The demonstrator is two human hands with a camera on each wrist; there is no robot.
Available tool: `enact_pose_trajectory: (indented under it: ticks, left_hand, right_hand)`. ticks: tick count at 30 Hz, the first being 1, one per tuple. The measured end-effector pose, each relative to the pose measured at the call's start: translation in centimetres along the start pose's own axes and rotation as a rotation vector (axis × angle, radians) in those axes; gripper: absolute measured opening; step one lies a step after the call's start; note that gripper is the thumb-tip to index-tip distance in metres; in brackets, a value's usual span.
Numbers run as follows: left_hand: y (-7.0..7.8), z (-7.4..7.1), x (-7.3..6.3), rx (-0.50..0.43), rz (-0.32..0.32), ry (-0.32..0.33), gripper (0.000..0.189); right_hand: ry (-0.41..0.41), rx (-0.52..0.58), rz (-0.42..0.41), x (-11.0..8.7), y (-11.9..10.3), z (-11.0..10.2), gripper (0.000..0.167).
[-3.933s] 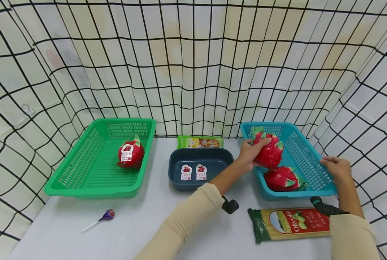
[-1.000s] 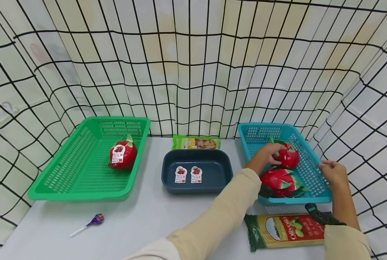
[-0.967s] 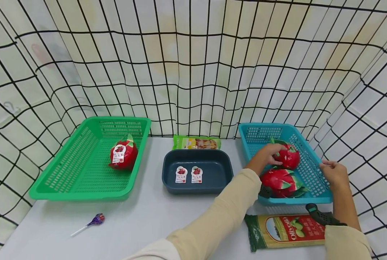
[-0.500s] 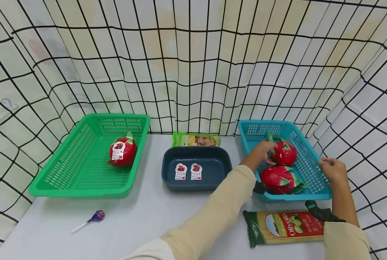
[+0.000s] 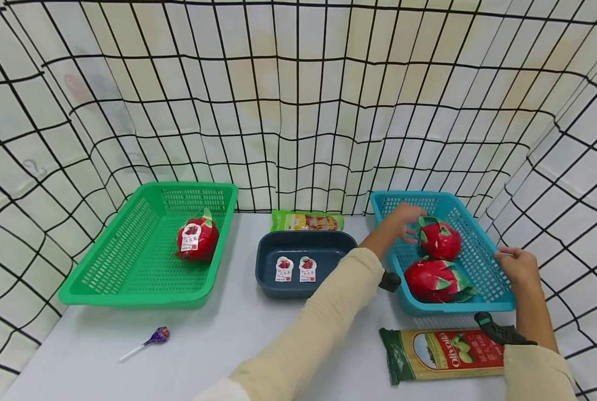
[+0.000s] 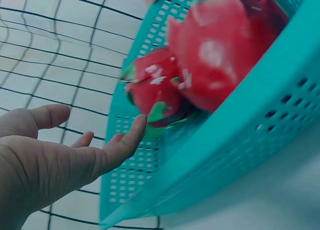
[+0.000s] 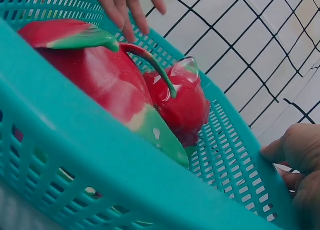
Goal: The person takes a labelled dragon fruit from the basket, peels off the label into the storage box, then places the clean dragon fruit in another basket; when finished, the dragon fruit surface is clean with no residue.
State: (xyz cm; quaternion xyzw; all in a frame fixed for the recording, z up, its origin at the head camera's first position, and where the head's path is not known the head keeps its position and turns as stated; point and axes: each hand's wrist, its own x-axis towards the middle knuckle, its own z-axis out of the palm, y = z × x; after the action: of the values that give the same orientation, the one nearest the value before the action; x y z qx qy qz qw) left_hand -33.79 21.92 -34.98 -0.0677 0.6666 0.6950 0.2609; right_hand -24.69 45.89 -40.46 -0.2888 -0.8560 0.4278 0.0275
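Note:
My left hand [image 5: 401, 223], fingers spread and holding nothing, hovers over the left side of the blue basket [image 5: 459, 307]. Beside its fingertips sits a red dragon fruit [image 5: 441, 241] with green-tipped scales. A second dragon fruit [image 5: 431, 281] lies in front of that one, close against it. In the left wrist view a gap shows between my thumb and fingers. On the basket's right rim my right hand [image 5: 521, 268] pinches the edge, thumb inside, as the right wrist view [image 7: 300, 155] shows the hand there.
A green basket [image 5: 128, 301] at left holds one dragon fruit [image 5: 207, 245] bearing a white label. Between the baskets stands a navy tray [image 5: 331, 248] with two stickers. Behind it lies a green snack packet [image 5: 283, 220]. A lollipop [image 5: 159, 335] and a pasta pack [image 5: 419, 362] lie in front. Black netting surrounds the back.
My left hand set the dragon fruit down at the back of the blue basket, then let go and drew away to the left. My right hand stays on the rim.

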Motion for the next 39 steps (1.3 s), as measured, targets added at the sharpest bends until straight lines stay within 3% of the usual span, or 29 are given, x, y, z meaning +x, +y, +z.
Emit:
enact_pose_trajectory:
  ticks: [7, 10, 19, 22, 28, 34, 39]
  left_hand:
    - [1.6, -2.6, -0.2, 0.076, 0.053, -0.153, 0.034]
    - [1.7, -3.7, -0.5, 0.107, 0.061, -0.181, 0.031]
    - [1.7, -6.8, -2.5, 0.137, 0.104, -0.305, 0.026]
    - [1.7, -7.8, -3.3, 0.183, 0.111, -0.336, 0.031]
    - [1.7, -9.8, -5.2, 0.29, 0.112, -0.355, 0.042]
    - [1.7, -11.6, -7.9, 0.408, 0.138, -0.384, 0.049]
    - [1.4, -13.8, -9.6, 0.472, 0.142, -0.406, 0.051]
  right_hand:
    - [0.029, 0.013, -0.019, 0.0, -0.3, 0.1, 0.05]
    - [0.044, 0.013, -0.028, -0.1, -0.2, 0.1, 0.048]
    - [0.164, -0.021, -0.037, 0.5, 0.8, 0.4, 0.03]
    - [0.199, 0.025, -0.043, 1.0, 1.3, 0.6, 0.032]
    - [0.225, 0.081, -0.054, 0.9, 1.7, 1.0, 0.04]
    - [0.224, 0.052, -0.083, -0.6, -0.1, 0.7, 0.053]
    - [0.312, 0.019, -0.236, -1.7, -1.2, 1.0, 0.049]
